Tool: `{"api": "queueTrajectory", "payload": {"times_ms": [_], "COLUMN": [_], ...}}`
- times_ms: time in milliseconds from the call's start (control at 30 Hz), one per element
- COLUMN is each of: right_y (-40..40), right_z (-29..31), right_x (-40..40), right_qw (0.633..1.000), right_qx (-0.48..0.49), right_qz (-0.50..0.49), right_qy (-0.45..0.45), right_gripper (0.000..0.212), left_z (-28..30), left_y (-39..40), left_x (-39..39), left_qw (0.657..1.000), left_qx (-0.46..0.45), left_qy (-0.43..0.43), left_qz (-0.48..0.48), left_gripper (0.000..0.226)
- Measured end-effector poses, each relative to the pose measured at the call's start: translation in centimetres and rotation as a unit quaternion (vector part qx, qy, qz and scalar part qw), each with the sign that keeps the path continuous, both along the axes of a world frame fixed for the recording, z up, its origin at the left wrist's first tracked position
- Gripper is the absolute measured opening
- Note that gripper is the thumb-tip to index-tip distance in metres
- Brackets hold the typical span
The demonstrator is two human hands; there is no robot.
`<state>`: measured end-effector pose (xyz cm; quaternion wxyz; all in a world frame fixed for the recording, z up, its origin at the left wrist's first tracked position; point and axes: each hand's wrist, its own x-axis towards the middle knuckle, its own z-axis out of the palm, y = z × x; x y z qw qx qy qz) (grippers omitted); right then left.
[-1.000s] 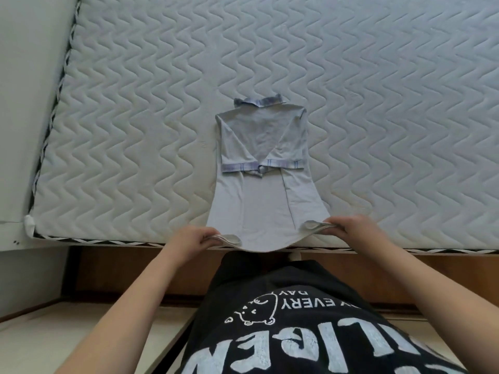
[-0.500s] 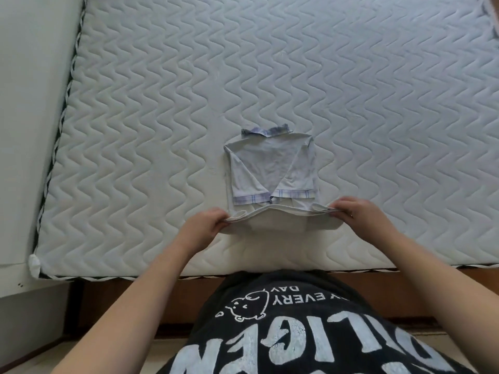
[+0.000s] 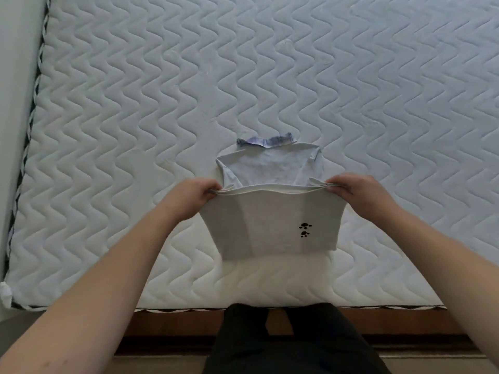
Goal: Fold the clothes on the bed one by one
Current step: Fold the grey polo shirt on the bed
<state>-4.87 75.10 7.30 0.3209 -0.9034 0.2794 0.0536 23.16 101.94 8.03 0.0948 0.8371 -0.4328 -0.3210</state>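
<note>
A small light grey shirt (image 3: pixel 270 220) with a blue plaid collar lies on the white quilted mattress (image 3: pixel 135 117). Its lower half is lifted and folded up toward the collar, showing two black paw prints. My left hand (image 3: pixel 193 194) pinches the hem's left corner and my right hand (image 3: pixel 353 191) pinches the right corner. The hem is stretched between them above the shirt's upper half. The folded sleeves are hidden under the raised flap.
The mattress's near edge (image 3: pixel 270 306) runs above a brown wooden bed frame (image 3: pixel 175 322). A pale wall or panel (image 3: pixel 16 76) borders the mattress on the left. My dark clothing (image 3: pixel 291 344) shows at the bottom.
Both hands have carried the shirt's hem away from the bed's near edge and up over the shirt toward the collar. The underside with paw prints now faces me.
</note>
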Motion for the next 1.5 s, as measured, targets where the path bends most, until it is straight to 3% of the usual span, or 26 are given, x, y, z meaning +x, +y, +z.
{"api": "queueTrajectory", "payload": {"times_ms": [467, 767, 900, 1000, 1067, 1167, 1300, 1400, 1500], "right_y": [-10.2, -13.0, -13.5, -13.6, -13.5, -13.5, -14.1, -14.5, -14.4], "right_z": [-12.5, -21.1, -22.9, -23.4, -23.7, -24.2, -24.4, -24.2, -24.0], "right_x": [10.5, 15.1, 16.3, 16.6, 16.6, 16.5, 17.4, 18.6, 19.5], "right_qw": [0.999, 0.995, 0.995, 0.995, 0.997, 0.997, 0.992, 0.986, 0.979], "right_qx": [0.023, 0.045, 0.045, 0.049, 0.039, 0.015, 0.050, 0.041, 0.008], "right_qz": [-0.043, -0.079, -0.059, -0.065, -0.059, -0.054, -0.067, -0.039, 0.001], "right_qy": [0.021, 0.049, 0.062, 0.050, 0.045, 0.055, 0.095, 0.154, 0.203], "right_gripper": [0.023, 0.023, 0.022, 0.017, 0.024, 0.031, 0.038, 0.042, 0.045], "left_z": [-11.8, -19.9, -22.1, -22.7, -23.1, -23.6, -24.0, -23.6, -23.2], "left_y": [-12.2, -13.7, -14.3, -15.3, -16.1, -16.8, -17.7, -18.9, -19.9], "left_x": [10.3, 11.6, 12.2, 12.6, 12.6, 12.5, 12.5, 12.8, 12.3], "left_qw": [1.000, 0.989, 0.997, 0.997, 0.995, 0.999, 0.993, 0.991, 0.985], "left_qx": [-0.011, -0.039, 0.003, 0.051, 0.049, 0.002, 0.030, 0.121, 0.166], "left_qy": [0.014, 0.057, 0.025, -0.051, -0.081, -0.034, 0.062, 0.048, 0.026], "left_qz": [0.024, 0.129, 0.074, -0.006, -0.032, 0.019, 0.092, 0.041, -0.041], "left_gripper": [0.025, 0.027, 0.025, 0.043, 0.042, 0.027, 0.054, 0.058, 0.034]}}
